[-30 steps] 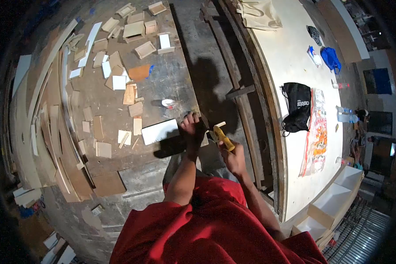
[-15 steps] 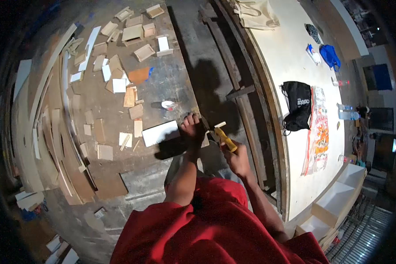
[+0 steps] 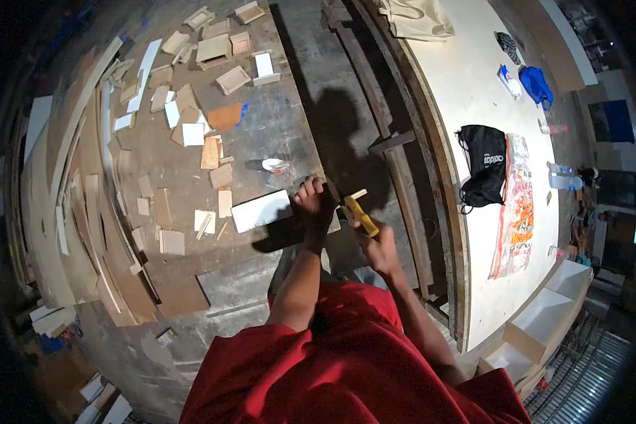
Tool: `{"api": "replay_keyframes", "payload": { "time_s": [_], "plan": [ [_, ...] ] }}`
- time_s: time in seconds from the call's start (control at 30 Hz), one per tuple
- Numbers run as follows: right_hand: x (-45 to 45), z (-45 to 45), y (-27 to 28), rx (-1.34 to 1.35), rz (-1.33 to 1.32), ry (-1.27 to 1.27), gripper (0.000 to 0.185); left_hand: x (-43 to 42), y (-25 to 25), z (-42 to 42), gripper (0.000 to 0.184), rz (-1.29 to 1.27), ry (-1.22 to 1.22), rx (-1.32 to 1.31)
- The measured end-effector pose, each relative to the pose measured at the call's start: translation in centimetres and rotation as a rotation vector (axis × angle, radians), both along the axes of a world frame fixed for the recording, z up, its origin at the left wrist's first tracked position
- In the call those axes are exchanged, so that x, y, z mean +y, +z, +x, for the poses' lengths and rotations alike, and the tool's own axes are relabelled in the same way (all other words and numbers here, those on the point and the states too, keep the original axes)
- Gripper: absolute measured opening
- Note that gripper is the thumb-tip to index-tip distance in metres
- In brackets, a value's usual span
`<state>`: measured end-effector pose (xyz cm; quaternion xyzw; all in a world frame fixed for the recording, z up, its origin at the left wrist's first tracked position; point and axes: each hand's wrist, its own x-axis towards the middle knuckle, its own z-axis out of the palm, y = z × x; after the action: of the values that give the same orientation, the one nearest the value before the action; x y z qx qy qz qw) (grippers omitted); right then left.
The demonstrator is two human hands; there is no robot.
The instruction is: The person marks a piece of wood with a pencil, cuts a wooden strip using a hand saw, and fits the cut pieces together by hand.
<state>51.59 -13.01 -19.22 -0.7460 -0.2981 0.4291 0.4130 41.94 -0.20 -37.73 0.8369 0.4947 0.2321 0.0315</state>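
My right hand (image 3: 380,249) is closed round the yellow handle of what looks like a hand saw (image 3: 361,216). Its thin dark blade points up and left, toward the table's edge, and is hard to make out. With curled fingers, my left hand (image 3: 314,200) presses down at that edge, on a narrow wood strip (image 3: 359,194) whose pale end sticks out past the blade. The part under my palm is hidden in shadow. Left of this hand lies a white board (image 3: 261,211), and beyond it a small white and red object (image 3: 274,166).
Small wooden boxes (image 3: 214,51) and offcuts cover much of the worktable (image 3: 283,134). Long boards (image 3: 85,233) line its left side. Across a gap with a wooden beam (image 3: 403,212), a pale bench (image 3: 459,92) holds a black drawstring bag (image 3: 485,166) and a plastic sack (image 3: 517,212).
The view has shifted slightly, so the surroundings sit a little differently. My right hand and the yellow handle have moved slightly relative to the strip; my left hand stays at the table's edge.
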Motion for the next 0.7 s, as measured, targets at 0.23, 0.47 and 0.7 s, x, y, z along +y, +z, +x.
{"api": "replay_keyframes", "payload": {
  "time_s": [0.23,0.47,0.7],
  "plan": [
    [-0.2,0.1,0.7,0.058,-0.035,-0.03,0.027,-0.1,0.4,0.2,0.028,-0.054,0.04,0.031],
    [0.2,0.3,1.6,0.064,-0.097,-0.067,0.025,0.1,-1.2,0.3,0.033,0.09,0.071,0.078],
    [0.6,0.0,3.3,0.047,-0.042,-0.011,0.028,0.0,1.0,0.1,0.035,-0.096,0.03,0.118]
  ]
}}
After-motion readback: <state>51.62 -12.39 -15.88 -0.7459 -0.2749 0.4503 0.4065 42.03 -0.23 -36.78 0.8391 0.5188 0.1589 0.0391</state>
